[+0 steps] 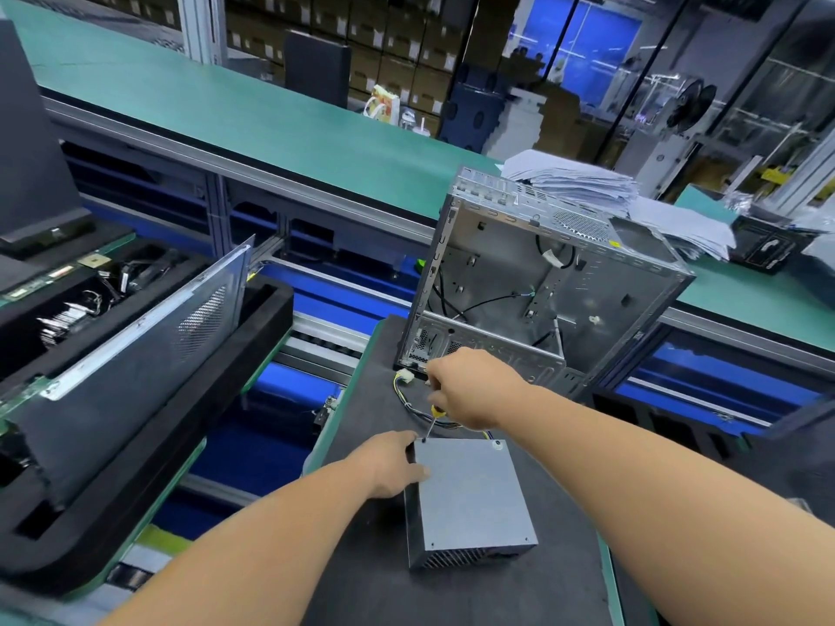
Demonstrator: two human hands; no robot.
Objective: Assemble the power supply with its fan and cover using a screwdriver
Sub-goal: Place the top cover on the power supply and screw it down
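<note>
A grey metal power supply (pixel 470 494) lies on a dark mat (pixel 370 558), its flat cover facing up and its cable bundle (pixel 409 395) trailing away from me. My left hand (pixel 393 465) grips the box at its far left corner. My right hand (pixel 474 386) holds a yellow-handled screwdriver (pixel 434 415) upright, the tip set on a screw at that same far left corner of the cover. The fan is hidden inside the box.
An open, empty computer case (pixel 542 282) stands just behind the power supply. A loose case side panel (pixel 149 323) leans on black foam trays at the left. A green conveyor (pixel 226 106) runs across the back, with a pile of papers (pixel 601 187) on it.
</note>
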